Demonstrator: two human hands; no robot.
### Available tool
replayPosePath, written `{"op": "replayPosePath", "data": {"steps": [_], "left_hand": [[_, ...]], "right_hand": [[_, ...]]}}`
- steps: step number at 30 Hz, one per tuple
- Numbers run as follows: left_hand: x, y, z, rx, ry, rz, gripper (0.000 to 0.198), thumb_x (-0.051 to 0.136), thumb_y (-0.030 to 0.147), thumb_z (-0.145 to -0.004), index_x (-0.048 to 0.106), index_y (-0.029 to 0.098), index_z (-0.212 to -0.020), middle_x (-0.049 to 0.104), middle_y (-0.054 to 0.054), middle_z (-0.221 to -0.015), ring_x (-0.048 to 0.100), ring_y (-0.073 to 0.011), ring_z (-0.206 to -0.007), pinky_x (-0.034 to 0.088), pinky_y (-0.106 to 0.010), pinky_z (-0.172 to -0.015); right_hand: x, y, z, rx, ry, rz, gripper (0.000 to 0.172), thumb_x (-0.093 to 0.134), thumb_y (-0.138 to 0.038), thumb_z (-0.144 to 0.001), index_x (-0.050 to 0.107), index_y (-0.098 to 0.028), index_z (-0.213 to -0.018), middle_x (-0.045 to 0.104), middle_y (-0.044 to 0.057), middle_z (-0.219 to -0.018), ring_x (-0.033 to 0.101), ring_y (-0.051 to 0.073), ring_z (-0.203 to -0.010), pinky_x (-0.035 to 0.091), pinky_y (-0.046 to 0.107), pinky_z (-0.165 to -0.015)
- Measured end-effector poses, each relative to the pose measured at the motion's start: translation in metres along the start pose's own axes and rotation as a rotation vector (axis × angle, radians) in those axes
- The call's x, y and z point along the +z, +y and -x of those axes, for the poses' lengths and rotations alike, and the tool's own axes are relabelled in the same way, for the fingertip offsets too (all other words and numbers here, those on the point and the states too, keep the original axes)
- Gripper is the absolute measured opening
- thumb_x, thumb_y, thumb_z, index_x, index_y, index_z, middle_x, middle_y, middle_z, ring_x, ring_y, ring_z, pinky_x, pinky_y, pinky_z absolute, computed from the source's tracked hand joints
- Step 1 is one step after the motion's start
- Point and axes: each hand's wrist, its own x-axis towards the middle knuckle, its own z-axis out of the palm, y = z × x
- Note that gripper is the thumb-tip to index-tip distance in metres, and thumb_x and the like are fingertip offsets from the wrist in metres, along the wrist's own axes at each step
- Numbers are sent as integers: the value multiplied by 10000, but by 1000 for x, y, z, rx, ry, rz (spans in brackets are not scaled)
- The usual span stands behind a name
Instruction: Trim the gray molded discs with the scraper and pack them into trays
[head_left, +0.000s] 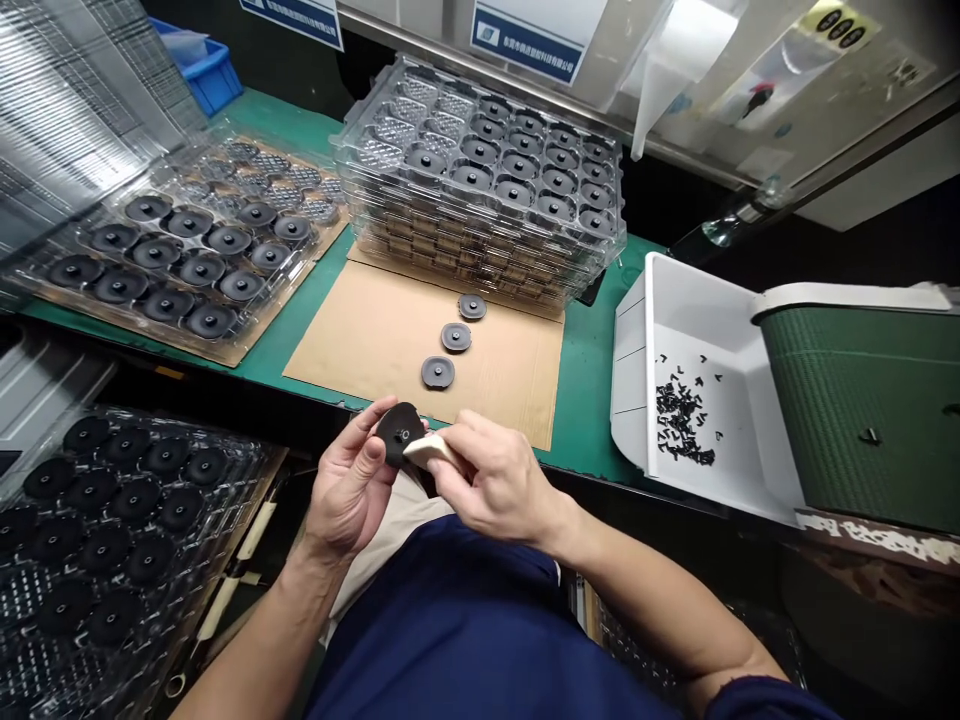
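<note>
Disc [396, 428] between left-hand fingers [368, 456]

At centre, your left hand [352, 485] grips a black disc [395, 428] by its edge. Your right hand [491, 475] holds a pale object [433, 451] at the disc's face; contact unconfirmed. Three discs [455, 337] lie in a line on cardboard [360, 340]. A tray stack [480, 240] stands at top centre; part-filled trays [210, 190] lie upper left and lower left. At right, a bin [632, 390] holds small black parts [679, 420] beside a green belt [885, 390].
</note>
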Motion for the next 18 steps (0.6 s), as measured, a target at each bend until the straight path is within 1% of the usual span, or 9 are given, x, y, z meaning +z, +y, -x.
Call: {"op": "replayPosePath", "data": {"steps": [2,4,7,9,11,13,15,16,18], "left_hand": [[-2,-1,0,-56,-12,-9,420,867,331,-816,773,211,-1207,788,-71,-1151,740,-196,-1039,592,-258,-963],[-4,-1,1,-187,-37,4,406,838,363,-846,771,193,-1208,784,-85,-1163,740,-209,-1032,617,-278,-918],[-6,-2,2,-402,-102,65,452,776,514,-868,787,173,-1164,791,-108,-1115,762,-259,-874,671,-388,-764],[-7,-2,2,-489,-135,105,490,760,577,-856,800,164,-1116,799,-113,-1059,761,-271,-786,674,-423,-689],[-5,0,2,-457,-128,136,465,795,548,-836,798,183,-1124,797,-103,-1089,767,-272,-839,676,-406,-715],[-3,3,1,-324,-93,151,433,865,432,-802,783,224,-1173,788,-74,-1155,762,-240,-959,660,-344,-828],[1,7,0,-180,-70,126,475,915,279,-755,769,257,-1207,786,-49,-1169,747,-196,-1034,615,-263,-916],[3,9,1,-129,-74,102,504,924,221,-734,767,264,-1211,788,-47,-1159,744,-186,-1048,599,-239,-934],[7,13,2,-54,-96,56,527,924,170,-715,769,276,-1207,788,-53,-1157,740,-198,-1077,591,-233,-942]], "right_hand": [[-1,3,-2,0,23,84,191,508,-263,-999,619,-180,-867,513,13,-825,458,119,-665,332,252,-602],[-4,7,-7,-84,28,155,202,471,-234,-1021,665,-178,-1014,546,36,-884,491,134,-711,355,255,-616],[-12,12,-18,-360,11,234,219,468,-217,-1050,664,-195,-1145,601,59,-954,514,157,-788,414,270,-699],[-16,13,-23,-524,2,271,199,489,-221,-1058,659,-217,-1161,629,60,-981,510,166,-813,430,288,-747],[-19,11,-26,-539,18,275,183,485,-212,-1055,658,-209,-1113,633,61,-963,503,167,-800,426,298,-747],[-20,4,-26,-395,79,208,172,489,-217,-1038,636,-178,-958,590,49,-856,481,154,-737,399,286,-688],[-19,-5,-23,-232,128,72,206,519,-234,-1006,555,-179,-811,514,12,-750,443,128,-660,353,268,-620],[-17,-11,-20,-186,132,3,213,533,-236,-990,522,-184,-783,486,-5,-724,423,115,-631,335,261,-600],[-14,-20,-16,-177,110,-74,183,539,-213,-962,499,-189,-786,481,-23,-715,397,98,-601,313,251,-587]]}}
